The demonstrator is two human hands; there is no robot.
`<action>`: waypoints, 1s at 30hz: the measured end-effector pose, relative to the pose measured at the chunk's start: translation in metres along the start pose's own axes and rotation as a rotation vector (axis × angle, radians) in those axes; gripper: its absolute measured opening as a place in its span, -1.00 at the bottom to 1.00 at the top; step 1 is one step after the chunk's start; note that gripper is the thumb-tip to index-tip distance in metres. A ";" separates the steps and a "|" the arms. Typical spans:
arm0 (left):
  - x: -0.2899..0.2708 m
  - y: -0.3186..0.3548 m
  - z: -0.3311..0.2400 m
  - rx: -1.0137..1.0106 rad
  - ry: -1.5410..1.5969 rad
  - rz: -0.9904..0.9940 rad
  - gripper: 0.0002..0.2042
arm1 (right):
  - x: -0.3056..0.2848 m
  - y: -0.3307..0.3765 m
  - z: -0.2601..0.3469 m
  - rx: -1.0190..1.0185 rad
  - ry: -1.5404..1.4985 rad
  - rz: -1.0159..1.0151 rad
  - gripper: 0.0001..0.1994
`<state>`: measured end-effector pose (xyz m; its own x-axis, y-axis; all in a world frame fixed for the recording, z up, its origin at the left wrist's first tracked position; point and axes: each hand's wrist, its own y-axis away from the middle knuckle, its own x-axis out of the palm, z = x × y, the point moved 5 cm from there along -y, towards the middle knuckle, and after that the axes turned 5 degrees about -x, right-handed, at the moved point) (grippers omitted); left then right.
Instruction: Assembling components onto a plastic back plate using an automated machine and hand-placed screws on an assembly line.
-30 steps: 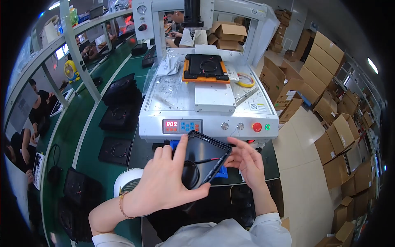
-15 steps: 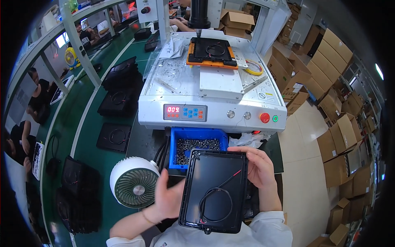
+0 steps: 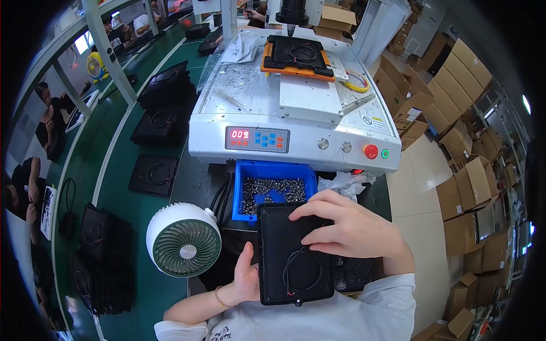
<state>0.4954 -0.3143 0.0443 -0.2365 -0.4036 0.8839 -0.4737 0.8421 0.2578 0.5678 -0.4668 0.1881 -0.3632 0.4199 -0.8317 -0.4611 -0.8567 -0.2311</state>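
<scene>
A black rectangular plastic panel (image 3: 275, 244) with a raised rim is held in front of my chest. A thin black cable (image 3: 287, 273) lies coiled on its face, with a small reddish tip near the lower edge. My left hand (image 3: 247, 278) grips the panel's lower left edge, thumb up, its other fingers hidden behind. Over the upper right of the panel reaches my right hand (image 3: 352, 227), its index finger stretched across the face. Lower down, the thumb and another finger close around the cable's straight end, which they partly hide.
Just beyond the panel sits a blue bin (image 3: 235, 199) of small metal parts. A white machine (image 3: 307, 145) carries another black panel (image 3: 295, 52) on an orange fixture. A white fan (image 3: 183, 241) stands left; stacked black panels (image 3: 102, 256) rest on the green bench. Cardboard boxes (image 3: 467, 190) line the right.
My right hand has moved from the panel's upper right edge onto its face, at the cable. My left hand has come in to grip the left edge. The panel looks flatter.
</scene>
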 end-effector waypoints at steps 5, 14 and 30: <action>-0.001 -0.004 0.000 0.040 0.098 0.090 0.08 | 0.004 -0.012 -0.002 -0.058 0.073 0.001 -0.86; 0.044 -0.002 -0.067 0.347 0.029 0.148 -0.09 | -0.042 -0.019 0.055 -0.252 0.782 -0.373 -0.80; 0.040 0.031 -0.119 1.062 -0.490 -0.218 0.01 | 0.038 -0.027 0.026 0.033 -0.006 -0.402 -0.60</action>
<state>0.5725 -0.2614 0.1343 -0.2538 -0.7898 0.5584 -0.9553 0.1142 -0.2726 0.5453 -0.4195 0.1764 -0.1536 0.7212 -0.6755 -0.5929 -0.6142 -0.5208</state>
